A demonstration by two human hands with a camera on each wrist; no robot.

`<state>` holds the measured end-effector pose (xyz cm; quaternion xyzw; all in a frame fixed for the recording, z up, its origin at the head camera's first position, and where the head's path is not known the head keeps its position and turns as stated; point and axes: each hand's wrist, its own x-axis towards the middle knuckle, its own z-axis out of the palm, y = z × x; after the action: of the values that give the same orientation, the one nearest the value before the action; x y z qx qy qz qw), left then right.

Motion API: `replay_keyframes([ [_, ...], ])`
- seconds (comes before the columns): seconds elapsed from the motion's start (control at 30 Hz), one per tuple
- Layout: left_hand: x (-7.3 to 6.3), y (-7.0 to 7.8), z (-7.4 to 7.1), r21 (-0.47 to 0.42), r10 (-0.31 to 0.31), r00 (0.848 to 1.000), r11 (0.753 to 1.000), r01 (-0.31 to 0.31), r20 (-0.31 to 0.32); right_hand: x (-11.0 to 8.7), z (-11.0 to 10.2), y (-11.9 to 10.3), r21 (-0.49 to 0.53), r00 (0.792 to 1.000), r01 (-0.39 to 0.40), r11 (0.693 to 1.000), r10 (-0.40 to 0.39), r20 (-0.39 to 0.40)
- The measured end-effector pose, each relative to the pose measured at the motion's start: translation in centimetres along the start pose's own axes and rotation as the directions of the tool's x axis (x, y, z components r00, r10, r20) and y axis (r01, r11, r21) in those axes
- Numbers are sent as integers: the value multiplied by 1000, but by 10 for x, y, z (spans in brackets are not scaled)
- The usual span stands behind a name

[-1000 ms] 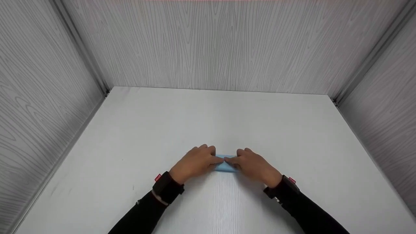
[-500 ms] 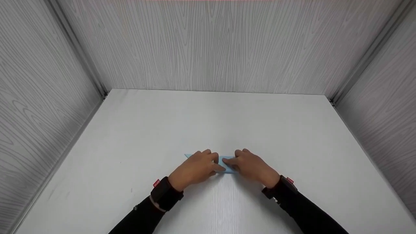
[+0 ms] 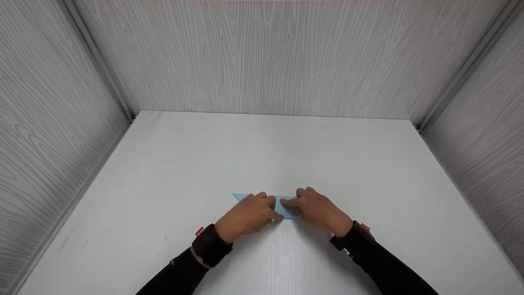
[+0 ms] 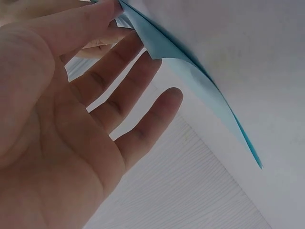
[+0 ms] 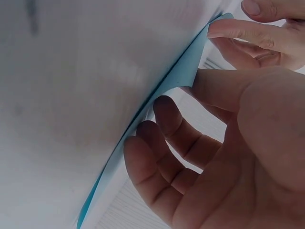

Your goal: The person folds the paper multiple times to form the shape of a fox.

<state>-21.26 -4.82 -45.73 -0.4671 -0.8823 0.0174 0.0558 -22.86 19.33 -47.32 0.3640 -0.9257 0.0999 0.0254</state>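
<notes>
A light blue sheet of folded paper lies on the white tabletop, its pointed left end showing past my left hand. That hand grips the paper near the middle, with the thumb at the near edge. My right hand holds the right part, its thumb laid across the upper layer and the other fingers bent; it hides the paper's right end. In the left wrist view a loose flap of the paper rises beside the fingers. In the right wrist view the paper lifts near the thumb.
The white tabletop spreads around both hands. A grey wood-grain panel stands behind it, with side panels at the left and right. Each wrist wears a black band with a red tag.
My left hand has shifted slightly toward the near edge, its thumb sliding down away from the right thumb. The paper's left point has come into sight. The right hand stays nearly still.
</notes>
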Motion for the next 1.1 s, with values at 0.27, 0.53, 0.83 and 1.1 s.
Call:
replay_keyframes([
  [0.27,-3,-1,0,14,10,1000,1000,-10,3,1,1,-1,7,999,13,1000,-13,-35],
  [0.53,-4,1,3,27,17,999,1000,-15,-49,3,2,1,-8,999,5,1000,-5,-34],
  [0.83,-3,2,4,2,7,999,1000,-6,-51,7,4,2,7,1000,-22,1000,22,-13],
  [1.1,-5,2,3,-2,-1,999,1000,1,-54,10,1,1,153,999,-39,988,43,-25],
])
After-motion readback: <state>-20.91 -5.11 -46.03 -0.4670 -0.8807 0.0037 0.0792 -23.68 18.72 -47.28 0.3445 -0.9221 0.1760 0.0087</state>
